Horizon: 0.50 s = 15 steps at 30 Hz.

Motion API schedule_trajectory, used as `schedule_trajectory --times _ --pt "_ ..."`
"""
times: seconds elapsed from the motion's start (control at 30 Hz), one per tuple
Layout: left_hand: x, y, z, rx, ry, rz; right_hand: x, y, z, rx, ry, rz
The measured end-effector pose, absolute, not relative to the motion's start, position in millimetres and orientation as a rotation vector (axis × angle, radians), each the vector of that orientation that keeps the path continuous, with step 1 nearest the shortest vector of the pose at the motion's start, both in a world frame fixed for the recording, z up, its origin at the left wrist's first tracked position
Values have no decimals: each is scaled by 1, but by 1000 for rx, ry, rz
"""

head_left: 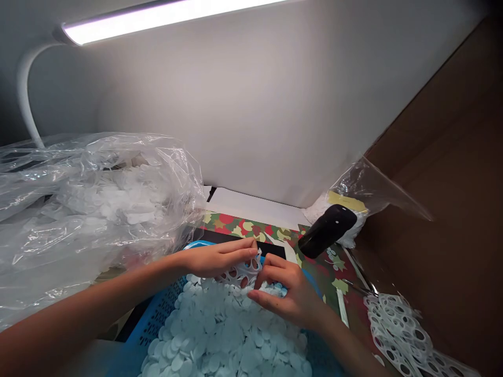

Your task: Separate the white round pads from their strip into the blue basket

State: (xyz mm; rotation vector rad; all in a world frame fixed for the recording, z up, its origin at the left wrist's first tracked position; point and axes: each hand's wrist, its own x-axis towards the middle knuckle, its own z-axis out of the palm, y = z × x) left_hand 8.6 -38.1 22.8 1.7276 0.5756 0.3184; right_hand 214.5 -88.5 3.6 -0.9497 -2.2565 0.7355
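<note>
A white plastic sheet with round holes (244,273) is held up at the far end of a blue basket (147,327). My left hand (220,257) comes over it from the left, closed on its upper edge with the fingers together. On the sheet's right edge, my right hand (286,290) has its fingers bent, the thumb lower and a little apart; the exact contact is partly hidden. Beneath both hands, many small white discs (223,327) fill the basket.
A large clear bag (129,199) of white pieces lies at left. On the right are a black cylindrical object (328,230), a smaller clear bag (353,209) and a pile of holed white sheets (401,330). A lit lamp (165,21) hangs above; a brown panel (444,209) stands at right.
</note>
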Motion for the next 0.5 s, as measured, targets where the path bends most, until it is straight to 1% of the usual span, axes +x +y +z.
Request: schedule_trajectory --times 0.23,0.5 --pt "7 -40 24 1686 671 240 213 -86 2 -980 -2272 743" --pt "6 -38 23 1680 595 252 215 -88 8 -838 -2243 894"
